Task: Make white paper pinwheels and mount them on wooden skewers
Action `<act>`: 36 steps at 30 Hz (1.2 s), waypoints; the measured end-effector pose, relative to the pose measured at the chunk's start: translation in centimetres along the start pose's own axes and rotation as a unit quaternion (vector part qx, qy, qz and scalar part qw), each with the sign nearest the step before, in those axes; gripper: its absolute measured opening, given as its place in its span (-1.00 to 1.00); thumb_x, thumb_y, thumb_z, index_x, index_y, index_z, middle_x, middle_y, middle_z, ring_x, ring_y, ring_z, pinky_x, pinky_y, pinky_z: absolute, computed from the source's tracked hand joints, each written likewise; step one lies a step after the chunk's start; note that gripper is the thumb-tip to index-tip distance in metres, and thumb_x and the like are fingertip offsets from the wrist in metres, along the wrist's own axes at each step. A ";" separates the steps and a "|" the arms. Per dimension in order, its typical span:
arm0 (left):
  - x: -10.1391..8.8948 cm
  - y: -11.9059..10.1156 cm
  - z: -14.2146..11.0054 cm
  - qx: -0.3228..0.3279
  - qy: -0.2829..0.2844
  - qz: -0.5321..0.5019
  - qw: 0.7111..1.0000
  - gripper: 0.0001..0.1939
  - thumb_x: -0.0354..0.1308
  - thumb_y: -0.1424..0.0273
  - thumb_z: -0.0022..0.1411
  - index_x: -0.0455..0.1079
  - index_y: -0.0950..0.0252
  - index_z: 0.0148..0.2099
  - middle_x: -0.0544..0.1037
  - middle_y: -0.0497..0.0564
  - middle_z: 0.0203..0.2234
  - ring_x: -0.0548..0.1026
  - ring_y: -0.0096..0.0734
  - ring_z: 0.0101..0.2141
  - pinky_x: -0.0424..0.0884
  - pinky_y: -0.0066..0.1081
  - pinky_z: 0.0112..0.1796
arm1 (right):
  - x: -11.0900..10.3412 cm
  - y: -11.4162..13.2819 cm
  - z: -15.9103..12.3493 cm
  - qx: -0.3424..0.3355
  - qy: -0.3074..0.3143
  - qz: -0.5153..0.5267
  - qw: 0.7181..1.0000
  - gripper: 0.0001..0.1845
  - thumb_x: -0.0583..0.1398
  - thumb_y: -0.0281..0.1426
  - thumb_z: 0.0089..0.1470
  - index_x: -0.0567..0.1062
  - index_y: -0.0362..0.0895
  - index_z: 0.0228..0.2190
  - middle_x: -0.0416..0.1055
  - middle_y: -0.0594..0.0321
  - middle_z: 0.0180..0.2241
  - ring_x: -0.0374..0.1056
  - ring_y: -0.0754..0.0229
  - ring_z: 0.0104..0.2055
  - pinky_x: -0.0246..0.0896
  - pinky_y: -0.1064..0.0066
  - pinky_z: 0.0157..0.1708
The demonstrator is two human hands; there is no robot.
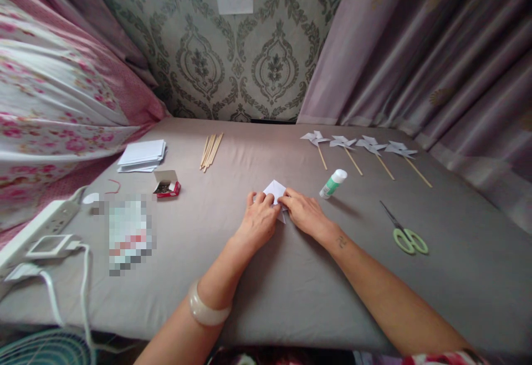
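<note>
A small folded white paper (275, 188) lies on the grey cloth in front of me, one pointed corner facing away. My left hand (261, 214) presses on its left side with fingers bent over it. From the right, my right hand (305, 210) grips its edge between thumb and fingers. Both hands cover much of the paper, and a small flap shows below them. A glue stick (333, 183) with a white cap and green label stands just right of my right hand. Scissors (404, 235) with light green handles lie farther right.
Several paper pinwheels (368, 144) on sticks lie at the back right. Wooden sticks (211, 152) and a stack of white paper (142, 155) are at the back left, near an open red box (167, 186). A power strip (45, 229) with cables runs along the left edge.
</note>
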State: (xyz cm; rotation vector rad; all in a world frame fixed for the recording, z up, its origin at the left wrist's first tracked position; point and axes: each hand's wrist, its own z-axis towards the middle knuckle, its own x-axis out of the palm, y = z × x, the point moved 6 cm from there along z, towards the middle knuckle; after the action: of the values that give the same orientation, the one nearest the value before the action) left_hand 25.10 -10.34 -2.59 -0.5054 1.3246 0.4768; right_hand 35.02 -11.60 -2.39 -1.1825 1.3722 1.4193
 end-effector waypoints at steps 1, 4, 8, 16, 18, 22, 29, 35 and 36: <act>0.0 0.0 0.0 0.000 0.001 0.001 1.000 -0.69 -0.07 0.55 0.23 0.42 0.26 -0.08 0.43 0.13 -0.19 0.29 -0.15 -0.11 0.07 -0.07 0.03 | 0.0 0.0 0.0 0.001 0.000 -0.006 1.000 -0.67 -0.02 -0.49 0.20 0.51 -0.06 -0.19 0.39 0.13 -0.17 0.36 0.14 -0.18 0.14 0.39 -0.32; 0.1 0.1 0.0 0.002 0.001 0.003 1.000 -0.69 -0.08 0.56 0.23 0.42 0.26 -0.09 0.43 0.13 -0.20 0.29 -0.15 -0.12 0.07 -0.06 0.03 | 0.0 0.0 0.1 0.004 -0.005 -0.012 1.000 -0.66 -0.02 -0.52 0.19 0.51 -0.08 -0.20 0.39 0.12 -0.15 0.36 0.13 -0.16 0.15 0.39 -0.32; 0.5 0.4 0.0 0.004 -0.007 -0.002 1.000 -0.70 -0.09 0.53 0.25 0.43 0.23 -0.10 0.43 0.12 -0.22 0.30 -0.17 -0.13 0.09 -0.07 0.00 | -0.1 0.0 0.1 0.010 -0.015 0.003 1.000 -0.66 -0.01 -0.54 0.17 0.52 -0.07 -0.20 0.39 0.11 -0.14 0.35 0.13 -0.12 0.16 0.39 -0.26; 0.6 0.5 0.1 0.003 -0.008 -0.004 1.000 -0.71 -0.07 0.54 0.23 0.45 0.24 -0.15 0.42 0.13 -0.25 0.32 -0.16 -0.14 0.09 -0.07 0.00 | -0.2 0.7 0.5 0.013 -0.027 -0.003 1.000 -0.67 0.00 -0.56 0.15 0.54 -0.11 -0.27 0.43 0.05 -0.14 0.34 0.10 -0.06 0.20 0.33 -0.15; 0.5 0.4 0.1 0.004 -0.007 -0.006 1.000 -0.69 -0.08 0.54 0.23 0.44 0.23 -0.10 0.43 0.14 -0.22 0.31 -0.16 -0.14 0.08 -0.06 0.00 | -0.1 0.3 0.3 0.006 -0.039 0.034 0.999 -0.67 0.01 -0.55 0.15 0.54 -0.10 -0.23 0.44 0.07 -0.13 0.35 0.12 -0.06 0.21 0.35 -0.14; 0.2 0.4 0.0 0.007 -0.007 0.003 1.000 -0.67 -0.09 0.53 0.24 0.45 0.22 -0.09 0.43 0.14 -0.20 0.31 -0.16 -0.14 0.08 -0.05 0.00 | -0.6 -1.7 -1.3 0.014 -0.098 0.144 0.985 -0.69 0.06 -0.48 0.12 0.52 -0.10 -0.14 0.49 0.14 -0.13 0.39 0.18 -0.11 0.21 0.39 -0.10; -0.3 0.0 -0.1 0.012 -0.006 0.005 1.000 -0.69 -0.08 0.56 0.22 0.46 0.25 -0.16 0.46 0.15 -0.24 0.31 -0.15 -0.14 0.03 -0.02 0.03 | -0.7 -11.5 -6.7 0.337 -0.248 0.139 0.897 -0.76 0.23 -0.22 -0.09 0.44 -0.13 -0.41 0.48 0.12 -0.43 0.42 0.10 -0.37 0.24 0.36 -0.38; -0.6 0.0 -0.1 0.012 -0.015 0.001 1.000 -0.70 -0.08 0.57 0.20 0.47 0.25 -0.21 0.47 0.14 -0.25 0.31 -0.16 -0.14 0.01 -0.03 0.05 | 0.4 -15.0 -4.5 0.296 -0.344 0.277 0.847 -0.30 0.33 -0.22 -0.28 0.31 -0.16 -0.06 0.41 -0.01 -0.06 0.40 0.07 -0.10 0.30 0.30 -0.17; -0.7 0.1 -0.1 0.011 -0.014 -0.001 1.000 -0.70 -0.08 0.56 0.20 0.47 0.25 -0.22 0.48 0.13 -0.26 0.31 -0.17 -0.14 0.01 -0.04 0.05 | 0.5 -15.1 -3.8 0.286 -0.338 0.287 0.849 -0.34 0.31 -0.25 -0.25 0.32 -0.17 -0.07 0.42 0.00 -0.06 0.39 0.07 -0.08 0.30 0.29 -0.15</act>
State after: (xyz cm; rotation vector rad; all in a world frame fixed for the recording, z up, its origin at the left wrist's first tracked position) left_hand 24.83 -10.36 -1.97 -0.4802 1.3016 0.4660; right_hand 49.85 -14.30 -6.26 0.1568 1.4976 1.4439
